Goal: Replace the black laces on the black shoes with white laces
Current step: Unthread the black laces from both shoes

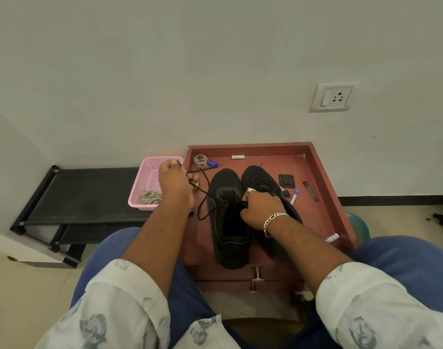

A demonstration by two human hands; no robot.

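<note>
Two black shoes stand side by side on a red-brown tray-topped table (323,172). On the left shoe (228,238) a black lace (202,197) is partly pulled out and runs in a loop up to my left hand (173,181), which grips it, raised left of the shoe. My right hand (259,209) holds the left shoe near its eyelets, fingers curled over the lace there. The right shoe (259,178) still has its black lace threaded. White laces (151,196) lie bunched in a pink basket (150,167).
On the tray lie a tape roll (200,160), a blue cap (212,163), a white stick (238,156), a small black case (287,181), a blue-capped pen (294,196) and a black strip (311,191). A black rack (84,195) stands left. A wall socket (333,96) is above.
</note>
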